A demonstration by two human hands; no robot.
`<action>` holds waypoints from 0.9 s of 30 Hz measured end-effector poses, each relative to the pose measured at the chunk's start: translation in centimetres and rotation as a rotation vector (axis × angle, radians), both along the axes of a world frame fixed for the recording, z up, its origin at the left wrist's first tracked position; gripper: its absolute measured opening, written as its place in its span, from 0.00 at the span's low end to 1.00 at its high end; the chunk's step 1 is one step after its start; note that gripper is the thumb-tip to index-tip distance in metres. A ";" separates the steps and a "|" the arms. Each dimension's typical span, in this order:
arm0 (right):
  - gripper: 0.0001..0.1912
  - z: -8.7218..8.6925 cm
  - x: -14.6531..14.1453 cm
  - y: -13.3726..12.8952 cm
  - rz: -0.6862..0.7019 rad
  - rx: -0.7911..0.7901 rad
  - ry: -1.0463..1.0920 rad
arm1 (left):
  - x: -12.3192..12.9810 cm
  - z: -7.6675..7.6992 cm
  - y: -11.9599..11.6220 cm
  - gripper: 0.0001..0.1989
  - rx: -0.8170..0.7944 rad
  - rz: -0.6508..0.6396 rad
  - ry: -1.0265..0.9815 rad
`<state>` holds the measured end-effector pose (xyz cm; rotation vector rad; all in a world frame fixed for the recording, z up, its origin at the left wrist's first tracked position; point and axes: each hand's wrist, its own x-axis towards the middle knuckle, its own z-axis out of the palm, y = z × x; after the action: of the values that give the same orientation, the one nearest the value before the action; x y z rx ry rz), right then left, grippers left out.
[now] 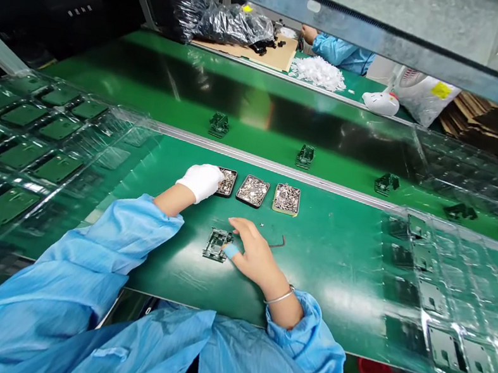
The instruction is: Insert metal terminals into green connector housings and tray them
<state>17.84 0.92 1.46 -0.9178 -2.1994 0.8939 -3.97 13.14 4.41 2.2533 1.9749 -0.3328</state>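
Note:
My left hand (202, 181), in a white glove, reaches into the leftmost of three small trays (227, 182) holding tiny metal parts; its fingertips are hidden at the tray's edge. My right hand (253, 253), bare with a blue finger cot on the thumb, rests on the green mat (330, 271) and touches a small metal bracket assembly (216, 244) at its right side. The middle tray (253, 190) and the right tray (287, 198) lie just beyond. A small bent hex key (278, 243) lies right of my right hand.
Clear blister trays with green-backed pockets sit at left (19, 146) and right (455, 300). Beyond a metal rail, a green conveyor (261, 118) carries several similar brackets (305, 156). Across it, another person's blue sleeve (340, 51), white parts pile (320, 72) and cardboard.

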 end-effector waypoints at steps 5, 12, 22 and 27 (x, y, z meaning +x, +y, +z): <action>0.28 0.0 -0.1 0.0 -0.014 -0.003 -0.023 | 0.1 0.0 -0.1 0.15 0.027 0.015 -0.013; 0.27 0.2 -0.3 0.0 -0.003 0.019 -0.057 | -0.9 -0.9 -0.1 0.11 0.088 0.065 -0.133; 0.18 0.2 -0.3 0.1 -0.248 -0.045 0.101 | 0.3 2.0 -6.1 0.10 0.117 0.231 -1.000; 0.15 0.8 -0.3 -0.4 -0.194 -0.021 0.270 | 3.6 3.4 -11.3 0.12 -0.113 0.172 -1.272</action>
<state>17.57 0.55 2.29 -0.9426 -1.8425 0.8927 -0.38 1.85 7.85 1.4740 1.3122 0.7902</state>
